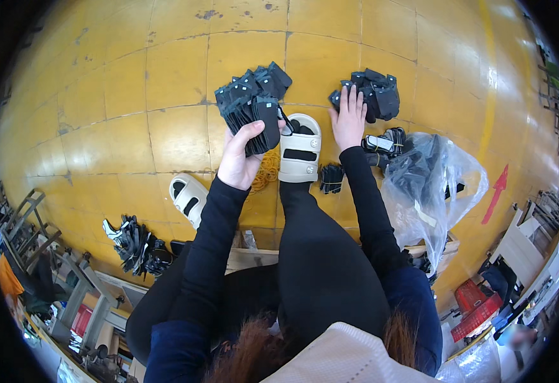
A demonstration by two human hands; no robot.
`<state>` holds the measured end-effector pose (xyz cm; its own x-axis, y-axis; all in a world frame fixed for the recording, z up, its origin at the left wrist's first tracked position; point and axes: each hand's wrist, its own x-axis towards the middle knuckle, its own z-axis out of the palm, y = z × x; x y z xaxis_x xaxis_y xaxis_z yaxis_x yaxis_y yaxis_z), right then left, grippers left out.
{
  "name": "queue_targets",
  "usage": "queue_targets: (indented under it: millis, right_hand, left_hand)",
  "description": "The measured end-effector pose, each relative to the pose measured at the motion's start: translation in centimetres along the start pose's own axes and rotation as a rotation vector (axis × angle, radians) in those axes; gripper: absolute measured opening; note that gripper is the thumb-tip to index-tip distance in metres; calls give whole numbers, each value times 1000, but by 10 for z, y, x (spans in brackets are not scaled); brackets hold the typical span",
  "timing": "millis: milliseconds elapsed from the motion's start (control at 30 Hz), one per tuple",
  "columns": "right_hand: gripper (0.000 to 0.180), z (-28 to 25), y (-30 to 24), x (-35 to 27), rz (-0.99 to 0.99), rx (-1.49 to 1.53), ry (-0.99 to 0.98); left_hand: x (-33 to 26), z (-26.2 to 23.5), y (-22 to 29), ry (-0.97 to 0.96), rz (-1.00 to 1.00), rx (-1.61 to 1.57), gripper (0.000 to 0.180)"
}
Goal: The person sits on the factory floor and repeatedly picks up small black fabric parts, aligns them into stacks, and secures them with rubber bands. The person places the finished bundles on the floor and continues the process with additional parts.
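My left hand [241, 158] is closed around a thick stack of flat black pieces [254, 122], the thumb pressed on the nearest one. The pieces have rounded ends, and small pale marks show on some. Just beyond the stack lie more pieces of the same kind [273, 78]; whether they touch it I cannot tell. To the right, a loose pile of similar black pieces [382, 97] rests on the floor. My right hand [348, 124] lies on that pile's left edge with its fingers stretched out. What is under the fingertips is hidden.
Banded black bundles [332, 179] lie beside my beige clog [300, 167]. Yellow rubber bands [265, 172] are heaped between my feet. A clear plastic bag [436, 172] with dark contents stands at right. Another dark pile [136, 246] sits at left on the yellow tiled floor [177, 140].
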<state>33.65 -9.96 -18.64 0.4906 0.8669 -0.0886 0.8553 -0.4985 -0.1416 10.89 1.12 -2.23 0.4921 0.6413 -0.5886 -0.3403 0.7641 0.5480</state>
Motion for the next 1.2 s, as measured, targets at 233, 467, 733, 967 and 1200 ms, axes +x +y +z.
queue_targets:
  millis: [233, 467, 733, 967, 1200]
  right_hand:
    - [61, -23, -22, -8, 5, 30, 32]
    - [26, -139, -83, -21, 95, 1370, -256]
    - [23, -175, -122, -7, 27, 1353, -204]
    - [17, -179, -119, -10, -13, 1354, -203]
    - [15, -183, -125, -8, -7, 1330, -191]
  left_hand:
    - [6, -1, 1, -31, 17, 10, 42]
    - [6, 9, -7, -65, 100, 84, 43]
    - [1, 11, -2, -91, 203, 102, 55]
    - [-2, 10, -5, -80, 178, 58, 59]
    - [-3, 9, -6, -3, 165, -14, 59]
